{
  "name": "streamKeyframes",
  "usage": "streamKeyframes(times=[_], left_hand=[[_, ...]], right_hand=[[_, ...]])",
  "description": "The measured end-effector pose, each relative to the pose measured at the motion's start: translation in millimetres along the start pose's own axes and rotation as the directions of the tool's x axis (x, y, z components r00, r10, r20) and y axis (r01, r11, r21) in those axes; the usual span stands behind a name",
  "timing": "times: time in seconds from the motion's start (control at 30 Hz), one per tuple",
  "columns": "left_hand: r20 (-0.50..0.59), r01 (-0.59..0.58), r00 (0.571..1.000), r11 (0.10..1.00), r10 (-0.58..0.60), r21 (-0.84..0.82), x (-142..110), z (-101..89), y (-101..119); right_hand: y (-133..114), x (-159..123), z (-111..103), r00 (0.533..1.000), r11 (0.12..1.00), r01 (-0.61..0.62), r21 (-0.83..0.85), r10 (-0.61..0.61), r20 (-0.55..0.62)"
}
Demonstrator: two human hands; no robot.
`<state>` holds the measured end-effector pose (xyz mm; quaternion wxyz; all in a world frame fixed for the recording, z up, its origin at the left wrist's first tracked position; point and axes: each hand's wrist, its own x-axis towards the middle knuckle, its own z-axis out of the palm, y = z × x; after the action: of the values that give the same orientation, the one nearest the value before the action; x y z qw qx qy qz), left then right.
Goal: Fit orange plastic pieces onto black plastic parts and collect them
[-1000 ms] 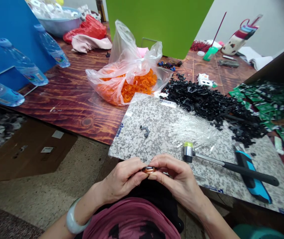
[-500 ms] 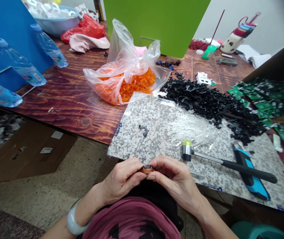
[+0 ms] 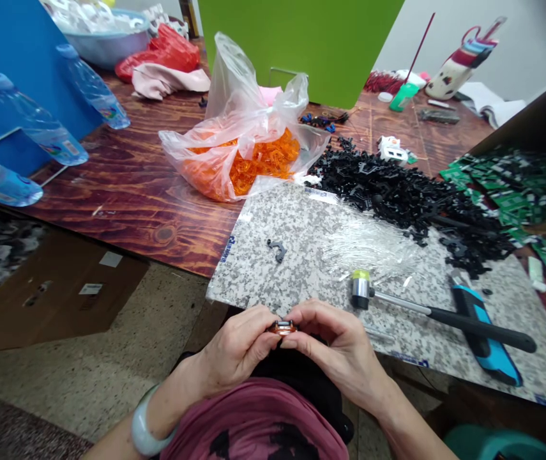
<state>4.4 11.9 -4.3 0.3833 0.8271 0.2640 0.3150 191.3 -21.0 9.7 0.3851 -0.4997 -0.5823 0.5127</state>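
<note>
Between my fingertips, just off the near edge of the speckled board (image 3: 253, 281), is a small orange and black plastic part (image 3: 283, 328). My left hand (image 3: 241, 342) pinches its left end, and my right hand (image 3: 333, 335) grips the right end. The fingers cover much of it. A single black plastic clip (image 3: 277, 250) lies on the board beyond my hands. To the right rests a small mallet (image 3: 361, 291), its black handle lying across a blue and black utility knife (image 3: 486, 338).
Thin clear strands (image 3: 373, 246) lie on the board below a heap of black plastic parts (image 3: 397, 191). A plastic bag of orange parts (image 3: 239, 160) stands behind. Green circuit boards (image 3: 531, 191) fill a box at right. Water bottles (image 3: 37, 121) lean at left.
The orange and black part has tilted slightly between my fingers, and its face catches more light. Both hands keep their grip in nearly the same place.
</note>
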Motion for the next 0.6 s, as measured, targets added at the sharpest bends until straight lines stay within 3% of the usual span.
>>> streamKeyframes(times=[0.6], left_hand=[[-0.048, -0.1, 0.994, 0.995, 0.101, 0.018, -0.3, 8.0, 0.0]], right_hand=[[-4.6, -3.1, -0.3, 0.986, 0.974, 0.163, -0.157, -0.164, 0.009]])
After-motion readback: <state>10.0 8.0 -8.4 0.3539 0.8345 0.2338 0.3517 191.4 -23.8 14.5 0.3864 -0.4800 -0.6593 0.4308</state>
